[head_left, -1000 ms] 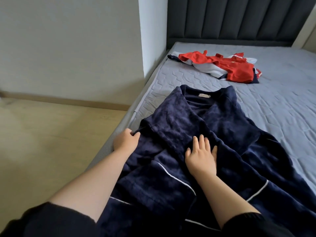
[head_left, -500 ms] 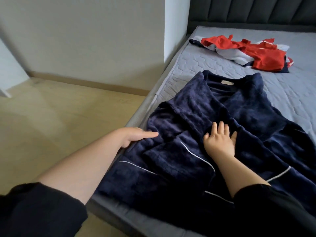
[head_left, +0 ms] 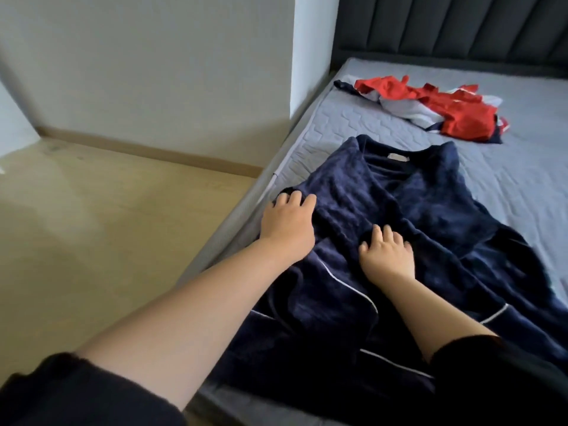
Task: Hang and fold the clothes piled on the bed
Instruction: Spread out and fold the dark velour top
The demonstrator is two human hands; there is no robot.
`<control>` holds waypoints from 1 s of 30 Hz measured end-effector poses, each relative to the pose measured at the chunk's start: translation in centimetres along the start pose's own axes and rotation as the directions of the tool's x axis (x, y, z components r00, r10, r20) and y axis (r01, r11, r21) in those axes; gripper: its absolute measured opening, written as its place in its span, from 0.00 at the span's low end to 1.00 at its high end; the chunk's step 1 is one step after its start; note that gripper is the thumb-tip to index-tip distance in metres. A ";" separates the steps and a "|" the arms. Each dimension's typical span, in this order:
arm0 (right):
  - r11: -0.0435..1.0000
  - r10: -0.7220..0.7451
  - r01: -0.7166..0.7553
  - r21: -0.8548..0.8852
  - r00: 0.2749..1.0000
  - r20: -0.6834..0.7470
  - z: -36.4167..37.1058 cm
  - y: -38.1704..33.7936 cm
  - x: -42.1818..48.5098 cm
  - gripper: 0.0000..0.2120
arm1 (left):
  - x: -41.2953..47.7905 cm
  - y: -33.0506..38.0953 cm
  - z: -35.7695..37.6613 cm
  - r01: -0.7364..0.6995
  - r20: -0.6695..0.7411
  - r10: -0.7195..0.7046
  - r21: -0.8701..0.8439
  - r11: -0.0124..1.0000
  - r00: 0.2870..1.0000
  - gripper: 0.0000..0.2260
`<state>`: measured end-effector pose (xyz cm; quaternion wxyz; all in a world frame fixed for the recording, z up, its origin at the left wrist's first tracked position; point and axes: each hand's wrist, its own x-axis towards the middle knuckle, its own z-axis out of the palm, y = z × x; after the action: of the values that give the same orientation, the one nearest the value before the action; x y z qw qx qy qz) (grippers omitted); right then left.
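A dark navy fleece robe (head_left: 430,216) with white piping lies spread on the grey mattress (head_left: 528,179), collar towards the headboard. My left hand (head_left: 289,224) rests on the robe's left edge near the side of the bed, fingers apart and slightly curled over the fabric. Palm down on the middle of the robe lies my right hand (head_left: 388,256), fingers spread and holding nothing. A crumpled red, white and navy garment (head_left: 455,113) sits further up the bed.
A dark padded headboard (head_left: 445,23) stands at the far end. The bed's left edge (head_left: 233,226) drops to a light wooden floor (head_left: 107,229). A white wall corner (head_left: 313,56) juts in beside the bed.
My left hand has gone from pointing along the bed's edge to resting on the robe's left edge, further up. The right hand stays flat on the robe. The view has shifted slightly.
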<state>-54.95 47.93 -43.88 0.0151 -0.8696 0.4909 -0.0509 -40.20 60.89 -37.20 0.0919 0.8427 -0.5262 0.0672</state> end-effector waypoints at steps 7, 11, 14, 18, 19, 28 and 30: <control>1.000 -0.001 0.000 -0.007 0.977 -0.213 -1.4 3.8 4.4 0.20 | 9.5 6.2 4.3 -0.163 0.153 0.161 0.002 0.987 0.975 0.24; 0.971 0.127 -0.111 0.212 0.990 -0.062 0.8 4.6 5.2 0.25 | 12.8 7.7 7.3 0.015 0.385 0.031 -0.117 0.993 0.922 0.25; 0.960 0.161 -0.124 0.252 0.978 -0.132 1.3 4.9 6.6 0.17 | 15.5 7.8 8.8 0.031 0.283 -0.014 -0.054 0.998 0.959 0.27; 0.959 0.205 -0.164 0.231 0.964 -0.168 1.2 5.4 9.8 0.09 | 17.7 7.3 11.4 -0.093 0.192 0.095 -0.021 0.995 0.977 0.29; 0.967 0.200 -0.163 0.197 0.962 -0.184 1.3 5.4 10.5 0.09 | 17.6 7.2 12.3 -0.124 0.158 0.123 -0.004 0.992 0.980 0.28; 0.976 -0.141 0.194 0.098 0.908 -0.396 -0.5 5.3 21.0 0.21 | 18.4 6.6 14.5 -0.227 0.004 0.228 -0.082 0.970 0.974 0.28; 0.977 -0.076 0.141 0.161 0.931 -0.357 -0.9 5.3 23.6 0.21 | 18.2 6.7 14.3 -0.228 -0.009 0.228 -0.108 0.968 0.974 0.28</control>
<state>-47.43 25.05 -41.65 0.0052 -0.8676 0.4299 -0.2499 -38.01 38.88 -46.78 0.1281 0.7705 -0.6226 0.0470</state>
